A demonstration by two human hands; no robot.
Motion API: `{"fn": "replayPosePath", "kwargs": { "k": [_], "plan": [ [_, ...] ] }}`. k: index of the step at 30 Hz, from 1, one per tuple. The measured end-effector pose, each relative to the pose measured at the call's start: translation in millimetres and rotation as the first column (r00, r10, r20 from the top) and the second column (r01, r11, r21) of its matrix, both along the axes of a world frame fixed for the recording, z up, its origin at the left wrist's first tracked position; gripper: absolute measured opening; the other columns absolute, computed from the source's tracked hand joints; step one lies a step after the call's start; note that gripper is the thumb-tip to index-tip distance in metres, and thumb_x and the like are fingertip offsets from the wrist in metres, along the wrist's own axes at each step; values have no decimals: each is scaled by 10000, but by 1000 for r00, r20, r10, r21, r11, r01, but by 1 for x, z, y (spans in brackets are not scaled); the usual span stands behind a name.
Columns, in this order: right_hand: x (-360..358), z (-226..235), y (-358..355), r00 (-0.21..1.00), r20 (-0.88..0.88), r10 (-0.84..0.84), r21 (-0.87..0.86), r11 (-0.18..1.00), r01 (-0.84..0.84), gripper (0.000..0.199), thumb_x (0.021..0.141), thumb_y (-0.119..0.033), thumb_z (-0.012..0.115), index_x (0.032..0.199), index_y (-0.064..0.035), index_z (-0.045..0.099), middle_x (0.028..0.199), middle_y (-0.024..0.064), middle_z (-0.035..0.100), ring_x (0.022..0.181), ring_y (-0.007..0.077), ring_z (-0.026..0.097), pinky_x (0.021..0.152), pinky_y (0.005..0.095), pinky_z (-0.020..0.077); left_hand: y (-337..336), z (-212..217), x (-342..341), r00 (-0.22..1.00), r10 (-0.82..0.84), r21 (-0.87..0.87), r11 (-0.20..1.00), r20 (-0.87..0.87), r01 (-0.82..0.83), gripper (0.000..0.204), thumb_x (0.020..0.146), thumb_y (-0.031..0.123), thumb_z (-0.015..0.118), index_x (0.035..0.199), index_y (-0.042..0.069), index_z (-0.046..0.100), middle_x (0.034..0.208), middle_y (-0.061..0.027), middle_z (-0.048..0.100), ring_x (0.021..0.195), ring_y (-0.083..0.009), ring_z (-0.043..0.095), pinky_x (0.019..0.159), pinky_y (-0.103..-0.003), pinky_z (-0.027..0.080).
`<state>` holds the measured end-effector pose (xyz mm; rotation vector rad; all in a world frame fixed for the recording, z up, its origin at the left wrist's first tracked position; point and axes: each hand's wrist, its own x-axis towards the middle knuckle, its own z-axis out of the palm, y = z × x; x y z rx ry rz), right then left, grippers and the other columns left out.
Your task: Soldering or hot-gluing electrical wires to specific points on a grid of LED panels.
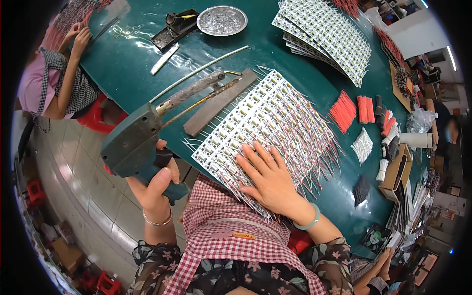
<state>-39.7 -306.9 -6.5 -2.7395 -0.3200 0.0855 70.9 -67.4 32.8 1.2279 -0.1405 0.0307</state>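
My left hand (157, 189) is wrapped round the handle of a dark green soldering gun (132, 140). Its long barrel slants up and away to the right, and a bent tip with a thin feed tube ends near the far end of a flat grey metal bar (221, 103). That bar lies along the left side of a white circuit board panel (241, 125), which carries rows of small parts and many thin red and white wires. Palm down, with fingers spread, my right hand (268, 182) lies on the panel's near part, over some wires.
Beyond the panel are a round metal dish (222, 20), a black tray (174, 29) and a pale-handled blade (164, 59). Stacked panels (324, 34) stand far right. Red wire bundles (342, 111), white wires (363, 146) and black wires (361, 190) lie right. Other people sit at left and lower right.
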Motion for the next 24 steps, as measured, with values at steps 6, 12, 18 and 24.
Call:
{"fn": "replayPosePath", "kwargs": {
  "k": [6, 12, 18, 24],
  "plan": [
    [-1, -10, -4, 998, 49, -39, -4, 999, 39, 755, 909, -436, 704, 1552, -129, 455, 1662, 154, 340, 1551, 377, 268, 1231, 571, 232, -18, -4, -9, 997, 49, 55, 997, 62, -52, 698, 801, 141, 699, 1397, -138, 466, 1273, -227, 624, 593, -134, 525, 537, -250, 422],
    [-31, -6, -39, 943, 234, -235, 299, 941, 160, 405, 920, -186, 716, 1293, -50, 637, 1444, 181, 551, 1359, 388, 491, 1108, 485, 415, -3, -25, 2, 996, 9, 159, 987, 93, -24, 624, 855, 132, 641, 1399, -142, 503, 1154, -204, 651, 642, -101, 489, 566, -231, 397],
    [-52, 5, -150, 514, 562, -648, 263, 729, 632, 225, 836, 50, 715, 1052, -4, 691, 1039, 131, 681, 924, 334, 630, 802, 428, 515, -20, -17, 5, 1000, -16, 120, 993, 23, 13, 526, 869, 71, 653, 1346, -107, 522, 1044, -153, 614, 707, -116, 521, 604, -237, 428],
    [-9, -9, -198, 635, 540, -553, 85, 786, 612, 264, 778, 38, 753, 1030, -17, 693, 1032, 118, 638, 986, 320, 605, 837, 420, 509, -35, -9, 8, 994, -108, 153, 982, -16, 109, 515, 839, 61, 674, 1310, -70, 514, 1188, -161, 603, 690, -128, 526, 584, -249, 426]
  ]
}}
